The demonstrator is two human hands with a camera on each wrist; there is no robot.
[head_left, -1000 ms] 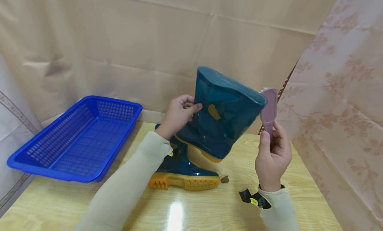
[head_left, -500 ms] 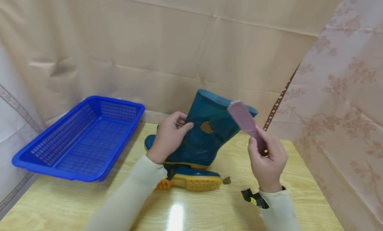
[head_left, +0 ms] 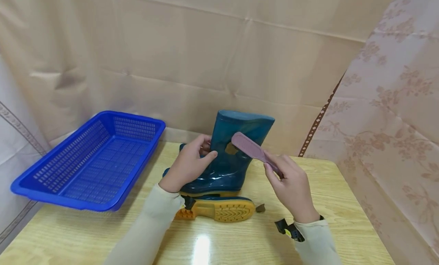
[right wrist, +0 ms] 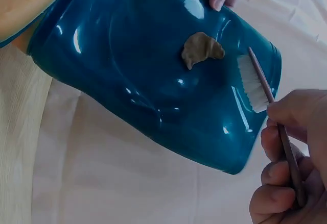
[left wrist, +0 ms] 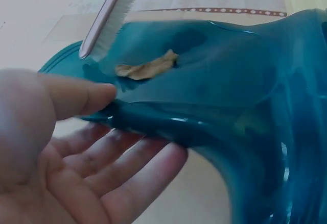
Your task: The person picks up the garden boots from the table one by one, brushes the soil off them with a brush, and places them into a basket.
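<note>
Held by its handle in the right hand (head_left: 291,183), the lavender brush (head_left: 249,146) turns its bristles toward the blue-green boot (head_left: 226,167), whose shaft edge the left hand (head_left: 190,164) clasps between thumb and fingers. Good work here likely means short, light strokes over the brown lump (right wrist: 200,49) (whether bristles touch boot is hard to tell), the left hold firm against any swing. Between the two hands stands the boot's shaft; its lump lies just beside the bristles, on the sole side.
</note>
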